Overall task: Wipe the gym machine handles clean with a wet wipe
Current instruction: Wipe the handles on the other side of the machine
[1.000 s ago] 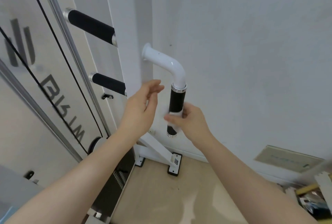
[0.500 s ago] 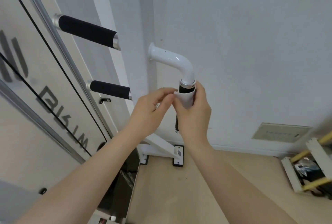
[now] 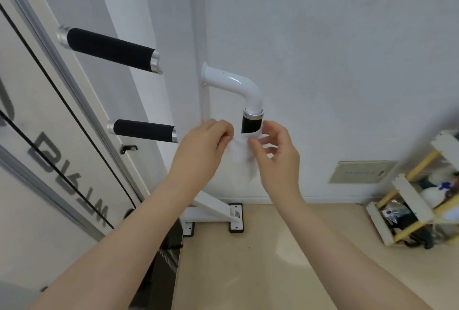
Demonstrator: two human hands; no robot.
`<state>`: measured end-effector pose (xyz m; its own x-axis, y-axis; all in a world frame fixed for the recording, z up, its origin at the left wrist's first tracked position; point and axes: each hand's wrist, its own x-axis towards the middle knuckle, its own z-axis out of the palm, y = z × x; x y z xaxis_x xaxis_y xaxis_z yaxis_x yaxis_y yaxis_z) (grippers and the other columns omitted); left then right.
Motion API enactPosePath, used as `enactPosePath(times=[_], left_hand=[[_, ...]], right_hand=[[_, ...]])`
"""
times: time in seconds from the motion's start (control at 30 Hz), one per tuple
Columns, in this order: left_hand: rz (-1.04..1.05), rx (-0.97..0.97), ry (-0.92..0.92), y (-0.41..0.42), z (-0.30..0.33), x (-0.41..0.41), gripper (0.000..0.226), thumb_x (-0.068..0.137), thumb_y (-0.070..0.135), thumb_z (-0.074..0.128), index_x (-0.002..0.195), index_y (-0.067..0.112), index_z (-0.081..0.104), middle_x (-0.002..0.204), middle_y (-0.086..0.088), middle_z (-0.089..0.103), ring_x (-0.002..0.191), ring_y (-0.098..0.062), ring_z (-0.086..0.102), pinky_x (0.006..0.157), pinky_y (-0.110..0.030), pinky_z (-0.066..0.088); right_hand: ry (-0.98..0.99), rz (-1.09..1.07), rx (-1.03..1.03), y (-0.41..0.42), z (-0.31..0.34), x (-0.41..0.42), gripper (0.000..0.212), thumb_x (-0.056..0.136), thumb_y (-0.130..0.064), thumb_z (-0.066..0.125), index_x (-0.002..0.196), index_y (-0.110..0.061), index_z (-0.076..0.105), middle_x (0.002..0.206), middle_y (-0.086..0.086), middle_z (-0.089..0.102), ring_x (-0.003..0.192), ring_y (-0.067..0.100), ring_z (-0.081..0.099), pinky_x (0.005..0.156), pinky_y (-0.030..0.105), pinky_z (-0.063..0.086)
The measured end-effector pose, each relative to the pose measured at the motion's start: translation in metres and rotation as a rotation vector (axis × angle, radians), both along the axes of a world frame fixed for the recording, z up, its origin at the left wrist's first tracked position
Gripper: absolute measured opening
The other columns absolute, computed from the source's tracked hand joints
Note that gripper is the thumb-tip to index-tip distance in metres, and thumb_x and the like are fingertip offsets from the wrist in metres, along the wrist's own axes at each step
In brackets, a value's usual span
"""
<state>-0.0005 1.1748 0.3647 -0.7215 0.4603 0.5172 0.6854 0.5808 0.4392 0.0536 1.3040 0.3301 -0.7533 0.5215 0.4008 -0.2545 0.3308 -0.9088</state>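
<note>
Pinching the white wet wipe [image 3: 239, 152] with our left hand [image 3: 202, 149] and right hand [image 3: 277, 153], we wrap the downturned black foam handle [image 3: 250, 124]; two black foam bars [image 3: 109, 49] at ten o'clock look untouched.

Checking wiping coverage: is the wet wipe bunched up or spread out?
Spread out: the wet wipe hangs as a sheet between the left hand and right hand, draped over the vertical handle.
</note>
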Motion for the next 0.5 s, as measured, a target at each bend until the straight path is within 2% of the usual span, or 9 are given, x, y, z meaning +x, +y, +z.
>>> enactPosePath(times=[0.07, 0.13, 0.23, 0.3, 0.37, 0.43, 0.5], left_hand=[[0.03, 0.051, 0.122, 0.007, 0.004, -0.003, 0.01, 0.088, 0.007, 0.051, 0.088, 0.005, 0.061, 0.086, -0.009, 0.06, 0.07, -0.025, 0.053, 0.063, -0.036, 0.047], [0.047, 0.139, 0.149, 0.019, 0.005, -0.002, 0.01, 0.088, 0.007, 0.05, 0.088, 0.004, 0.06, 0.09, -0.007, 0.057, 0.072, -0.023, 0.055, 0.063, -0.036, 0.049], [0.028, 0.361, -0.018, 0.037, -0.006, 0.013, 0.014, 0.088, 0.004, 0.056, 0.102, 0.007, 0.056, 0.104, 0.004, 0.044, 0.087, -0.007, 0.052, 0.081, -0.025, 0.047], [0.043, 0.409, -0.101, 0.043, -0.018, 0.024, 0.024, 0.089, 0.005, 0.056, 0.112, 0.008, 0.051, 0.111, 0.003, 0.043, 0.099, -0.003, 0.048, 0.089, -0.017, 0.041], [0.053, 0.521, -0.361, 0.045, -0.024, 0.027, 0.029, 0.091, 0.009, 0.055, 0.118, 0.014, 0.047, 0.115, 0.005, 0.05, 0.105, -0.003, 0.052, 0.087, -0.007, 0.041], [0.083, 0.656, -0.591, 0.051, -0.029, 0.025, 0.032, 0.091, 0.012, 0.056, 0.121, 0.015, 0.047, 0.112, 0.009, 0.056, 0.103, 0.001, 0.056, 0.08, -0.002, 0.041], [0.121, 0.669, -0.601, 0.058, -0.034, 0.022, 0.033, 0.09, 0.018, 0.058, 0.122, 0.014, 0.051, 0.112, 0.011, 0.059, 0.106, 0.0, 0.056, 0.086, -0.008, 0.043]], right_hand=[[-0.031, 0.018, 0.011, 0.006, 0.008, -0.006, 0.025, 0.084, -0.014, 0.064, 0.101, -0.029, 0.054, 0.093, -0.022, 0.057, 0.079, 0.009, 0.056, 0.066, 0.012, 0.043], [-0.061, 0.04, -0.008, 0.008, 0.01, -0.011, 0.022, 0.082, -0.017, 0.067, 0.096, -0.028, 0.054, 0.09, -0.021, 0.057, 0.073, 0.006, 0.054, 0.065, 0.018, 0.044], [-0.151, 0.07, -0.093, 0.015, 0.009, -0.019, 0.019, 0.077, -0.025, 0.07, 0.082, -0.029, 0.053, 0.082, -0.017, 0.058, 0.06, 0.005, 0.054, 0.064, 0.03, 0.049], [-0.169, 0.075, -0.073, 0.024, 0.01, -0.023, 0.02, 0.074, -0.027, 0.073, 0.077, -0.026, 0.053, 0.076, -0.014, 0.058, 0.053, -0.001, 0.05, 0.06, 0.02, 0.046], [-0.17, 0.087, 0.036, 0.034, 0.013, -0.028, 0.021, 0.074, -0.028, 0.075, 0.077, -0.021, 0.055, 0.073, -0.012, 0.058, 0.051, -0.005, 0.048, 0.054, 0.007, 0.038], [-0.183, 0.14, 0.098, 0.042, 0.016, -0.033, 0.022, 0.074, -0.027, 0.075, 0.079, -0.019, 0.055, 0.074, -0.01, 0.059, 0.051, -0.005, 0.048, 0.053, 0.007, 0.038], [-0.237, 0.226, 0.102, 0.05, 0.018, -0.038, 0.024, 0.074, -0.028, 0.075, 0.084, -0.018, 0.056, 0.081, -0.006, 0.061, 0.056, -0.001, 0.051, 0.059, 0.013, 0.042]])
